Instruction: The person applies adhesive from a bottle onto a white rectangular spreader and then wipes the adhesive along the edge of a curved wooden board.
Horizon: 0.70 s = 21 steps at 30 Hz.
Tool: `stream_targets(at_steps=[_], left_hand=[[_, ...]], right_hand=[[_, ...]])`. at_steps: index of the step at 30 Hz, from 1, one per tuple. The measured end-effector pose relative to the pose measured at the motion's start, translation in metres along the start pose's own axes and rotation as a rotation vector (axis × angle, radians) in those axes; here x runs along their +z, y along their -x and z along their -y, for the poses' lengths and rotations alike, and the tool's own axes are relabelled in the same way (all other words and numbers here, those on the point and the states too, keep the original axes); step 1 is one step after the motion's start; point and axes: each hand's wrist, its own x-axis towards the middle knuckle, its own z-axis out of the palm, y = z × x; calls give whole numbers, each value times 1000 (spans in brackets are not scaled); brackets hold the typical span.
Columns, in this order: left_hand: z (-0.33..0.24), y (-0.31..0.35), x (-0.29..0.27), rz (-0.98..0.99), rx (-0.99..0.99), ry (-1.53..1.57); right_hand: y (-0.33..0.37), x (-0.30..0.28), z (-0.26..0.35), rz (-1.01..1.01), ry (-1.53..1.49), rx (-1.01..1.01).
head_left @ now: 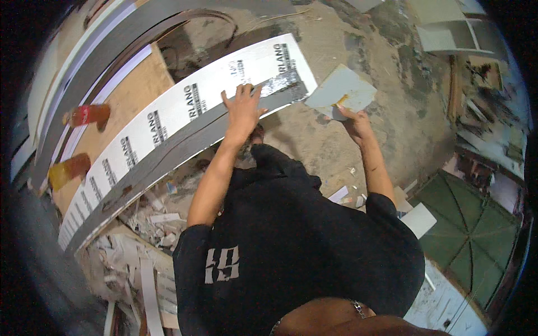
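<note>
The left hand [244, 115] is resting splayed on the curved white-and-grey panel [179, 120], while the right hand [357, 124], pinching a grey sheet [352, 88], is possibly risking stray smears through tilting.

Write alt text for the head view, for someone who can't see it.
A person's left hand rests, fingers spread, on a long white-and-grey board, while the right hand grips a pale grey sheet with a yellowish smear. At left, a red-labelled bottle sits on a tan panel.
</note>
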Motion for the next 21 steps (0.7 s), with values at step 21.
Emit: stream_targets(at_steps=[21], left_hand=[[377,248,-186,-1304,-1075,314]], right_hand=[[-10,134,-37,230,25,-218]])
